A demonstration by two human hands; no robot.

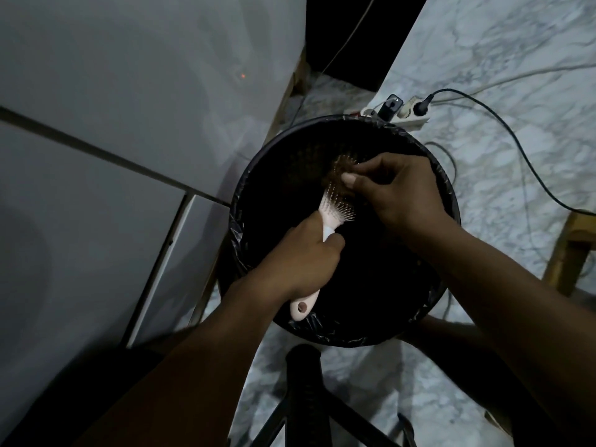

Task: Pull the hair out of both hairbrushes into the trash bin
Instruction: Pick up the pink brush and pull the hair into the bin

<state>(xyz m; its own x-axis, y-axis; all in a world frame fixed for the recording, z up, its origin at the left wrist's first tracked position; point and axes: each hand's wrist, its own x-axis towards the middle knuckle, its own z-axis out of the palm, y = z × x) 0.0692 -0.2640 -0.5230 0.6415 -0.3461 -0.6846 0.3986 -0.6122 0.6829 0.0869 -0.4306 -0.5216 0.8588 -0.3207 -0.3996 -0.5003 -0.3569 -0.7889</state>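
Left hand [300,256]: gripping the hairbrush [325,221] handle, steadying it over the trash bin [245,188].
Right hand [396,188]: pinching hair [338,174], so it is falling inside.

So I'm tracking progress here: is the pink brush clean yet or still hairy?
Still hairy. A brown clump of hair sits in the pink brush bristles, pinched by the right hand over the trash bin.

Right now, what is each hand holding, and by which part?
The left hand holds the pink hairbrush by its handle, over the trash bin. The right hand pinches the clump of hair on the bristles.
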